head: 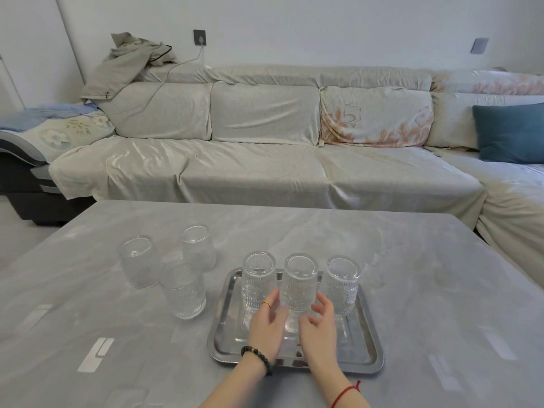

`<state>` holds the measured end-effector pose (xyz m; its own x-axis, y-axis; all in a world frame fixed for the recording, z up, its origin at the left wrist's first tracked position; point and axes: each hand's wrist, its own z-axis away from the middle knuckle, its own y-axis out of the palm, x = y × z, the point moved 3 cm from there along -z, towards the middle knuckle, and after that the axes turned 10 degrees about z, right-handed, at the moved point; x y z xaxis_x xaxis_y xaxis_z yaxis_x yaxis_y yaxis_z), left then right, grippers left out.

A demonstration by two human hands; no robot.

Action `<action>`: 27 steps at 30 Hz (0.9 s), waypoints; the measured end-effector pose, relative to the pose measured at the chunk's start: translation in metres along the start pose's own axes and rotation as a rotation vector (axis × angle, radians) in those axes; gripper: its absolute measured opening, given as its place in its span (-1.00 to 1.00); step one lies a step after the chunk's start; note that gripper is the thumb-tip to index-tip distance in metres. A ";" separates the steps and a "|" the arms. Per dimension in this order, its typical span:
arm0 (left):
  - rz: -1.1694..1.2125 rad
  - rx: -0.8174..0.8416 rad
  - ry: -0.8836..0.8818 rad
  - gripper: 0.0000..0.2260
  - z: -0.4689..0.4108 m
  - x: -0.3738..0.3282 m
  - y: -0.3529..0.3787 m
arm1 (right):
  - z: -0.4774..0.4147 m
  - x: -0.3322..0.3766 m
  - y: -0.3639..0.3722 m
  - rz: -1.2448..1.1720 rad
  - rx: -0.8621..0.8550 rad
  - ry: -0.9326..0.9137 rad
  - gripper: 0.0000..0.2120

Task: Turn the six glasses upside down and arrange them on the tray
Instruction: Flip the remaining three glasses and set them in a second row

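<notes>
A silver tray lies on the grey table near me. Three ribbed clear glasses stand in a row along its far side, bases up: the left glass, the middle glass and the right glass. My left hand and my right hand flank the lower part of the middle glass, fingers spread, fingertips at its sides without gripping. Three more glasses stand mouth up on the table left of the tray: a near glass, a far-left glass and a far glass.
The table has a glossy grey marbled top and stretches wide to the right of the tray. Behind it runs a long covered sofa with a blue cushion and a jacket on its back.
</notes>
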<state>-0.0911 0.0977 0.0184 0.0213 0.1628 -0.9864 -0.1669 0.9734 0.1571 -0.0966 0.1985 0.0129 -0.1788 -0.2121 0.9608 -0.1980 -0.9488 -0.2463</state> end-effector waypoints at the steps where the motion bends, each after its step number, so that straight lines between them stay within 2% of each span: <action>1: -0.004 -0.063 0.088 -0.71 0.006 -0.004 -0.011 | 0.005 0.002 0.003 -0.008 -0.044 -0.017 -0.54; 3: -0.055 -0.213 0.261 -0.70 0.016 -0.014 -0.040 | 0.015 0.008 0.018 -0.006 -0.006 -0.062 -0.65; 6: -0.132 -0.475 0.448 -0.68 0.023 -0.030 -0.087 | 0.028 0.018 0.054 -0.050 0.207 -0.066 -0.68; 8: -0.195 -0.623 0.469 -0.65 0.020 -0.037 -0.116 | 0.034 0.026 0.080 -0.067 0.331 -0.018 -0.70; 9: -0.229 -0.661 0.443 -0.57 0.016 -0.040 -0.129 | 0.037 0.028 0.092 -0.072 0.381 0.010 -0.71; 11: -0.286 -0.650 0.369 -0.38 0.006 -0.041 -0.150 | 0.042 0.033 0.113 -0.115 0.453 0.063 -0.69; 13: -0.311 -0.572 0.282 -0.22 -0.006 -0.039 -0.164 | 0.047 0.036 0.129 -0.151 0.511 0.114 -0.65; 17: -0.256 -0.406 0.137 -0.04 -0.032 -0.036 -0.174 | 0.054 0.043 0.151 -0.209 0.603 0.239 -0.64; 20: -0.241 -0.356 0.088 -0.05 -0.046 -0.036 -0.175 | 0.055 0.047 0.162 -0.305 0.625 0.344 -0.66; 23: -0.212 -0.359 0.072 -0.22 -0.052 -0.036 -0.176 | 0.056 0.046 0.169 -0.411 0.623 0.456 -0.63; 25: -0.183 -0.409 0.071 -0.27 -0.048 -0.035 -0.179 | 0.060 0.045 0.171 -0.475 0.626 0.525 -0.57; 27: -0.059 -0.509 0.097 -0.29 -0.040 -0.034 -0.184 | 0.064 0.043 0.174 -0.524 0.637 0.575 -0.44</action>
<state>-0.1003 -0.0938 0.0211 -0.0423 0.0705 -0.9966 -0.6266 0.7751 0.0814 -0.0774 0.0097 0.0200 -0.6882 0.2537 0.6797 0.1378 -0.8741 0.4659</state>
